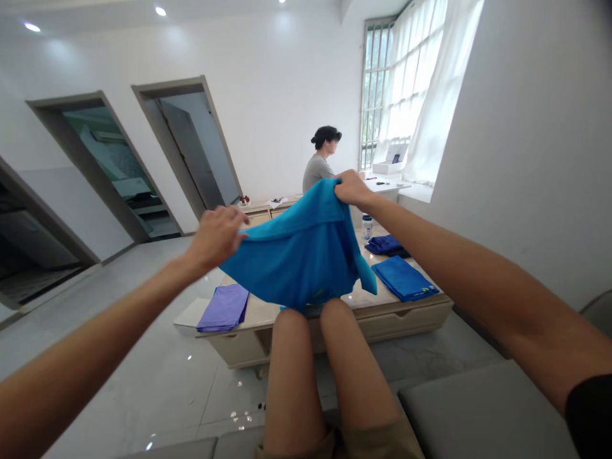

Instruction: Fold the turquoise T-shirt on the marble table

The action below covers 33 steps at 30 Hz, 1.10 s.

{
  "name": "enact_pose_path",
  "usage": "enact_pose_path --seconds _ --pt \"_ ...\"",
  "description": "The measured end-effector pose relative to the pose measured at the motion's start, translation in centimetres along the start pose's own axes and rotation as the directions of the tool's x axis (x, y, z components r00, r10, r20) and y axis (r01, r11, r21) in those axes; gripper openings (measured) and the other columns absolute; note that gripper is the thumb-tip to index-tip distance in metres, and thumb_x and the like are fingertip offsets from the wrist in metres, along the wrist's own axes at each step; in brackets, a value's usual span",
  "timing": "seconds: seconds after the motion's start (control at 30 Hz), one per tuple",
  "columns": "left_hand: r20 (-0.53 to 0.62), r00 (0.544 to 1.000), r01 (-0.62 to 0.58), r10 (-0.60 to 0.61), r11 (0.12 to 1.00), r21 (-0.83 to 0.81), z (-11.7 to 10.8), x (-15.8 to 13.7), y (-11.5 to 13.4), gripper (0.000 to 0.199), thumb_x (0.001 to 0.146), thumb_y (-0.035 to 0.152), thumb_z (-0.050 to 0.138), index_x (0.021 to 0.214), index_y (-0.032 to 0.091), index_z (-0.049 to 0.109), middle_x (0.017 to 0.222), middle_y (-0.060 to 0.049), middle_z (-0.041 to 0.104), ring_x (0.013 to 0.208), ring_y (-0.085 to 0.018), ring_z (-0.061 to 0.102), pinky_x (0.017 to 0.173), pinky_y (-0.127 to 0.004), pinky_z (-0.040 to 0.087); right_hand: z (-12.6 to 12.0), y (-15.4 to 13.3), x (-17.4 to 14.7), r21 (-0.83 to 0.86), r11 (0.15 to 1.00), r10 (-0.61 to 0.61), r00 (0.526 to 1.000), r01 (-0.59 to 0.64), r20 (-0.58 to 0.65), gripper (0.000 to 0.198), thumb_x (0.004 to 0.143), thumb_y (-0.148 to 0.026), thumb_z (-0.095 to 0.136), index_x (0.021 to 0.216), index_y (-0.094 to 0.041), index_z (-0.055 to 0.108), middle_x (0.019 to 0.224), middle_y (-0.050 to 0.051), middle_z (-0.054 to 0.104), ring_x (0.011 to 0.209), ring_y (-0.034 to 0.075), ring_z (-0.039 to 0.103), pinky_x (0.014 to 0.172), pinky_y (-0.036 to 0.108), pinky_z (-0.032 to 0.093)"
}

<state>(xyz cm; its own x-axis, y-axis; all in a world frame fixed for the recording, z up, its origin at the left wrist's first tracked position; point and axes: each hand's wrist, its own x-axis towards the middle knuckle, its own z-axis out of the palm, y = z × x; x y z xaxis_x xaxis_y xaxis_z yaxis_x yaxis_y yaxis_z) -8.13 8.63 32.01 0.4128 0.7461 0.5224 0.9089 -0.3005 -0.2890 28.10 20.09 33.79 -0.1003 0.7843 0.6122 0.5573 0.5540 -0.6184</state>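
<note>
Both my hands hold up a bright blue cloth (306,255) above the low table, over my knees. It looks like a garment or a fabric bag; I cannot tell which. My right hand (352,189) grips its upper right corner. At the upper left edge, my left hand (217,236) is slightly blurred, its thumb and fingers closed on the cloth. A narrow flap hangs at the lower right. On the table (351,306) lie a folded purple cloth (224,308) at left, a folded blue cloth (404,278) at right, and a dark blue folded cloth (384,244) behind it.
A white bottle (366,227) stands on the table behind the cloth. Farther back a person (317,169) sits at a white desk (389,186) by the window. A grey seat (482,414) is at my right. Small scraps lie on the floor at lower left.
</note>
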Motion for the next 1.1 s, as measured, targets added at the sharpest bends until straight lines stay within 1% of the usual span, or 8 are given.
enact_pose_path --seconds 0.1,0.17,0.37,0.57,0.77,0.87,0.97,1.1 --pt "0.049 0.789 -0.614 0.613 0.789 0.019 3.5 -1.8 10.1 0.031 0.108 0.012 0.052 0.127 0.021 0.076 0.132 -0.012 0.076 0.122 -0.026 0.07 0.112 -0.042 0.051 2.8 -2.3 -1.2 -0.051 0.999 0.0 0.989 0.008 0.15 0.009 0.08 -0.015 0.066 0.081 -0.016 0.075 0.071 0.006 0.068 0.079 0.024 0.062 0.077 0.035 0.055" --pt "0.017 0.664 -0.748 0.747 0.664 0.028 6.2 -2.1 16.4 0.034 0.107 0.009 0.052 0.131 0.019 0.073 0.137 -0.012 0.075 0.125 -0.024 0.069 0.116 -0.04 0.048 4.0 -3.9 -1.7 -0.098 0.995 -0.005 0.977 0.026 0.213 0.013 0.081 -0.013 0.065 0.082 -0.015 0.078 0.078 0.008 0.073 0.083 0.025 0.066 0.081 0.033 0.055" --pt "0.207 0.736 -0.623 0.645 0.764 -0.167 14.7 1.9 25.8 0.041 0.102 0.017 0.067 0.142 0.013 0.07 0.151 -0.02 0.07 0.147 -0.032 0.061 0.13 -0.052 0.036 4.9 -5.3 -2.7 -0.121 0.992 0.053 0.967 -0.023 0.251 0.017 0.087 -0.013 0.065 0.091 -0.014 0.081 0.093 0.013 0.079 0.094 0.026 0.071 0.086 0.031 0.056" --pt "0.488 0.756 -0.333 0.436 0.898 -0.287 18.8 6.1 24.6 0.012 0.09 0.016 0.078 0.078 0.014 0.078 0.093 -0.023 0.081 0.096 -0.039 0.079 0.089 -0.047 0.053 3.8 -3.5 -2.5 0.065 0.994 0.078 0.977 -0.092 0.198 0.014 0.095 -0.016 0.067 0.099 -0.013 0.08 0.098 0.012 0.078 0.108 0.03 0.071 0.1 0.039 0.058" --pt "0.354 0.922 0.014 0.158 0.899 -0.437 18.9 9.4 19.5 0.03 0.106 0.04 0.056 0.111 0.018 0.076 0.11 -0.019 0.081 0.1 -0.034 0.076 0.083 -0.042 0.054 2.8 -2.3 -2.0 0.517 0.856 -0.166 0.948 0.002 0.272 0.059 0.096 -0.05 0.083 0.145 -0.02 0.069 0.139 0.011 0.075 0.128 0.03 0.068 0.108 0.042 0.06" --pt "0.251 0.937 0.341 -0.243 0.48 -0.808 18.0 10.2 15.0 0.037 0.102 0.055 0.061 0.106 0.019 0.07 0.097 -0.01 0.078 0.089 -0.026 0.072 0.083 -0.037 0.057 1.2 0.7 -2.8 0.584 0.809 -0.192 0.969 0.068 0.153 0.078 0.089 -0.054 0.09 0.156 -0.026 0.061 0.156 0.013 0.066 0.136 0.03 0.065 0.115 0.043 0.059" --pt "0.274 0.858 0.315 -0.434 0.025 -0.949 15.6 10.0 10.9 0.042 0.093 0.061 0.074 0.103 0.021 0.067 0.084 -0.001 0.072 0.075 -0.017 0.065 0.076 -0.031 0.057 1.1 5.5 -5.3 0.485 0.874 -0.082 0.981 -0.015 0.177 0.069 0.09 -0.052 0.089 0.147 -0.02 0.067 0.149 0.017 0.07 0.135 0.032 0.067 0.118 0.05 0.057" --pt "0.212 0.883 0.184 -0.419 -0.107 -0.977 10.4 9.8 7.9 0.043 0.087 0.058 0.087 0.095 0.02 0.069 0.076 0.002 0.068 0.068 -0.014 0.06 0.067 -0.026 0.056 5.1 10.7 -10.0 0.301 0.923 0.128 0.929 -0.24 0.347 0.086 0.084 -0.056 0.095 0.154 -0.018 0.062 0.16 0.024 0.061 0.144 0.04 0.063 0.122 0.057 0.052"
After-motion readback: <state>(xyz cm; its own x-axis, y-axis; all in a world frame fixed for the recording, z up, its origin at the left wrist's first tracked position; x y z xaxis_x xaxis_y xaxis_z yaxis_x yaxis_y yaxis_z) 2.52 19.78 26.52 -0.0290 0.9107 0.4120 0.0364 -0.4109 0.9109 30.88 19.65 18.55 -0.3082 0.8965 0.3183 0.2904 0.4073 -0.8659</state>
